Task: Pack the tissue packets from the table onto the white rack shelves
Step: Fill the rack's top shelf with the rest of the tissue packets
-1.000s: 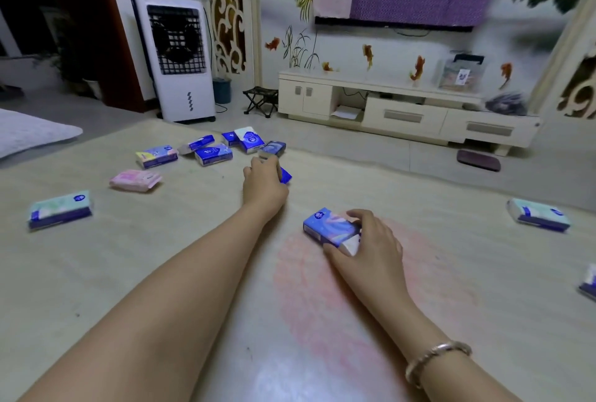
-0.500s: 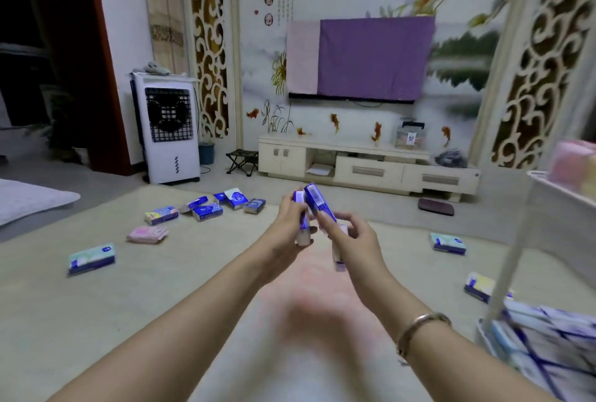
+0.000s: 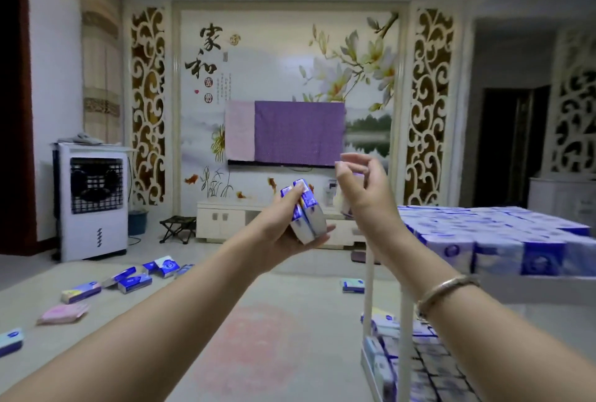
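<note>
My left hand (image 3: 290, 224) is raised at chest height and grips two blue-and-white tissue packets (image 3: 304, 211) side by side, standing on end. My right hand (image 3: 359, 185) is raised just to their right, back toward me, fingers loosely curled; a pale blur shows behind its palm, and I cannot tell whether that is a packet. The white rack (image 3: 405, 321) stands at the right. Its top shelf (image 3: 532, 285) is packed with blue packets (image 3: 483, 240), and more fill the lower shelf (image 3: 366, 366). Loose packets (image 3: 135, 282) lie on the beige table (image 3: 193, 321).
A pink packet (image 3: 63, 313), a blue one at the left edge (image 3: 11, 338) and a teal one (image 3: 353, 285) near the rack also lie on the surface. Beyond stand an air cooler (image 3: 93, 201), a low white TV cabinet (image 3: 225, 221) and a small folding stool (image 3: 177, 227).
Both hands lifted off the table with packets and rose. The view swung up and right, bringing the rack into sight. Two packets now sit together in my left hand.
</note>
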### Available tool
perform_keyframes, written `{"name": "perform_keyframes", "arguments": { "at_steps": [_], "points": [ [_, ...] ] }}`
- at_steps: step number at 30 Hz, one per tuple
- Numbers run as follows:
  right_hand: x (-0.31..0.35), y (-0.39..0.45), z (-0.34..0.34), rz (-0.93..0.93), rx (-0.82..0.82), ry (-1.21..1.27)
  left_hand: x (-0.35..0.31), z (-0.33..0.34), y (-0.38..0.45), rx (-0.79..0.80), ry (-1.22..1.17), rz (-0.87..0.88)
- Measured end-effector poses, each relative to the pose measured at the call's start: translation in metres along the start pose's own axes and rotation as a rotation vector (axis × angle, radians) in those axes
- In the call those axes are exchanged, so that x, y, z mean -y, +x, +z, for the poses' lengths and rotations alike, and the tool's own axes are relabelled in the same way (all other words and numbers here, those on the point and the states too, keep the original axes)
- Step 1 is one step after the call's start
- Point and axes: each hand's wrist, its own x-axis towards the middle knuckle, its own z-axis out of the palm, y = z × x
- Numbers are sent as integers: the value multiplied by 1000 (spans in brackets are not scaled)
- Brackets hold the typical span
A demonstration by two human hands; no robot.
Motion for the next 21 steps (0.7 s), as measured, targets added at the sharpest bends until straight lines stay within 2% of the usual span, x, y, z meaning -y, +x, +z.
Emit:
{"name": "perform_keyframes", "arguments": {
  "at_steps": [2, 5, 10, 14, 18, 21],
  "points": [
    [13, 2, -16, -72, 58, -38, -3, 27, 2, 133, -8, 11],
    [20, 8, -41, -98, 131, -109, -9, 65, 6, 224, -21, 6],
    [37, 21, -86, 71, 205, -184, -9, 109, 16, 299, 14, -38],
    [49, 31, -124, 66, 194, -210, -14, 146, 23, 385, -34, -61],
    [49, 38, -168, 73, 108, -312, -15, 189, 42, 284, 81, 110],
    [46, 39, -207, 58, 31, -557, -6, 225, 52, 201, 150, 200]
  ]
}}
